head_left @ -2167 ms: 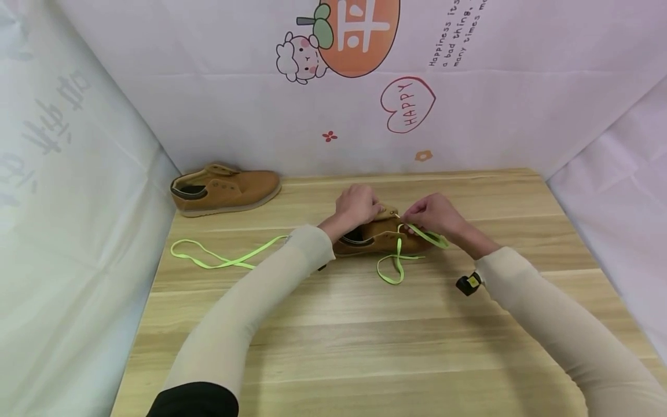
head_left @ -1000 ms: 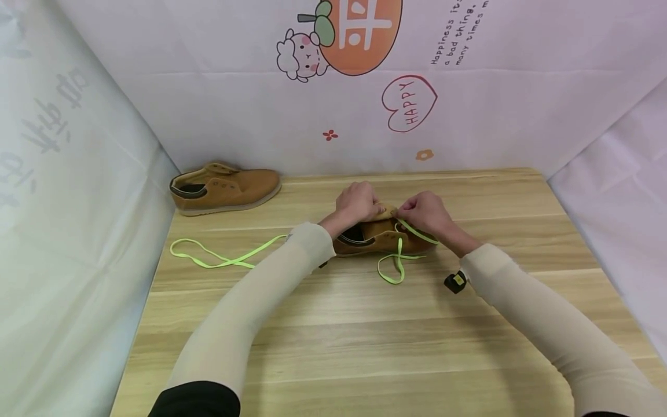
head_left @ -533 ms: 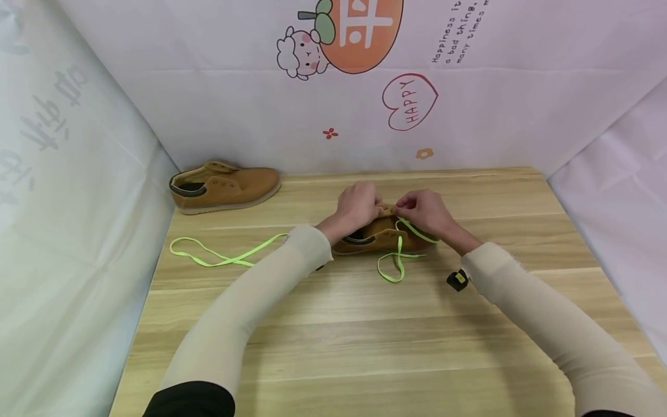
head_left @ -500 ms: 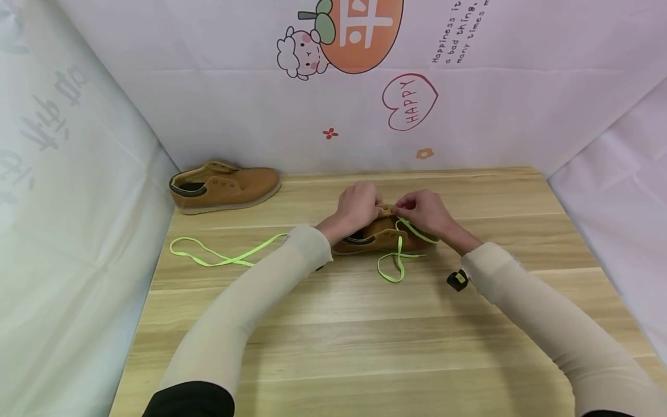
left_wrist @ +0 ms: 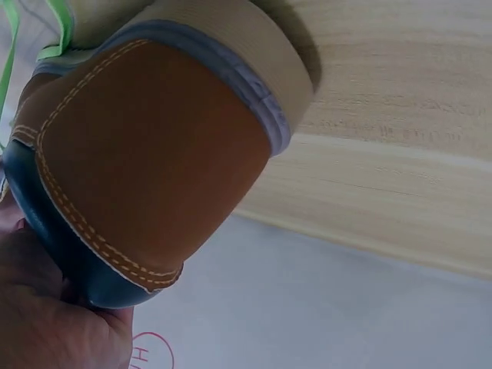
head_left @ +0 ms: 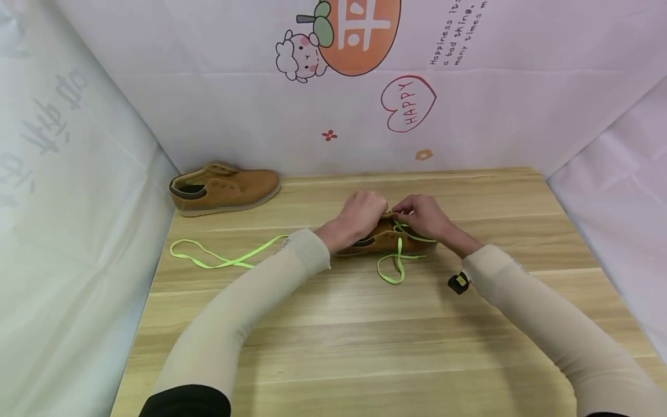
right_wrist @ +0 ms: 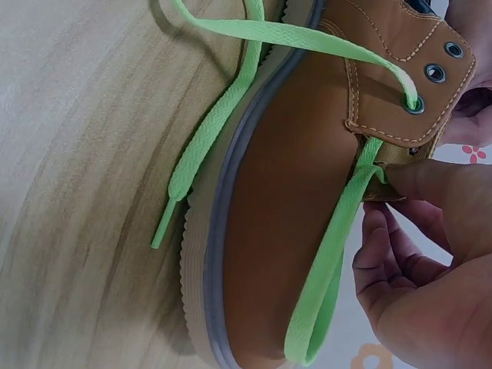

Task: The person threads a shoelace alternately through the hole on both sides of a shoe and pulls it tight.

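A brown leather shoe (head_left: 411,240) lies on its sole with the toe to the right, a lime-green shoelace (right_wrist: 327,254) threaded through its front eyelet on the near side. My left hand (head_left: 362,211) bends over the opening and grips the far eyelet flap; its fingertips are largely hidden. In the left wrist view, that hand (left_wrist: 58,307) shows beyond the dark padded collar (left_wrist: 65,238). My right hand (head_left: 424,214) faces it across the front of the lacing. Its thumb (right_wrist: 419,181) and fingers pinch the lace at the far flap, and a lace loop hangs over the toe.
Another brown shoe (head_left: 229,191), without a lace, stands at the back left of the wooden table (head_left: 365,347). A second lime-green lace (head_left: 208,260) lies looped at the left. White printed cloth (head_left: 234,104) encloses the back and sides.
My right hand has moved left with the lace to the far flap, and its hanging loop has shortened. The left hand has just shifted slightly toward me and right, its fingers lower over the flap.
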`<state>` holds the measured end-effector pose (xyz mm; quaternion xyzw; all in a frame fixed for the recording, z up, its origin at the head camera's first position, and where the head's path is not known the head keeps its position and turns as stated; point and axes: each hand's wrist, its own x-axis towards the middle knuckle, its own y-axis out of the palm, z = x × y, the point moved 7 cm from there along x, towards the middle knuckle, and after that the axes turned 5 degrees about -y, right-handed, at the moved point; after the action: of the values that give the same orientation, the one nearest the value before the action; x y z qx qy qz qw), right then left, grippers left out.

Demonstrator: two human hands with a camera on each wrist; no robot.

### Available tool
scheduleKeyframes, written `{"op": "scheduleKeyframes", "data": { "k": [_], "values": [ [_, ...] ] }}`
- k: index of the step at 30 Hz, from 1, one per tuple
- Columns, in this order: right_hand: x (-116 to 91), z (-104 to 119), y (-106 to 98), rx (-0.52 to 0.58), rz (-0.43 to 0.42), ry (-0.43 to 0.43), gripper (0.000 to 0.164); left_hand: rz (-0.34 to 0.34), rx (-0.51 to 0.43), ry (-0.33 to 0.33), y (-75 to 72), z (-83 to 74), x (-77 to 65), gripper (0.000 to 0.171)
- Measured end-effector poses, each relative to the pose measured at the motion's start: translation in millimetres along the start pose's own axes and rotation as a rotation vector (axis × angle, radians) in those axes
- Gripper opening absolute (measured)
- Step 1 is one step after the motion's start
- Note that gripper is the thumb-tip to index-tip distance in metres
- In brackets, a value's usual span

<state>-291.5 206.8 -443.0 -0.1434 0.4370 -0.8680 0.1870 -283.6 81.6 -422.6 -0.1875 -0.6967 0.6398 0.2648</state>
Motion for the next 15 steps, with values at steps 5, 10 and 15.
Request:
{"op": "scheduleKeyframes", "data": {
  "k": [5, 10, 15],
  "values": [
    [-2.8, -0.8, -1.4, 0.004, -0.033, -0.019, 0.015, 0.006, 0.012, 0.036, 0.2, -5.3, -0.2, 0.024],
    [-4.4, -1.3, -2.2, 0.035, -0.072, -0.051, 0.016, 0.038, -0.013, 0.048, 1.0, -6.9, -1.4, 0.027],
    [-6.4, -1.9, -2.4, 0.078, -0.09, -0.089, 0.015, 0.044, -0.035, 0.046, 2.5, -6.4, -2.2, 0.026]
  ]
}}
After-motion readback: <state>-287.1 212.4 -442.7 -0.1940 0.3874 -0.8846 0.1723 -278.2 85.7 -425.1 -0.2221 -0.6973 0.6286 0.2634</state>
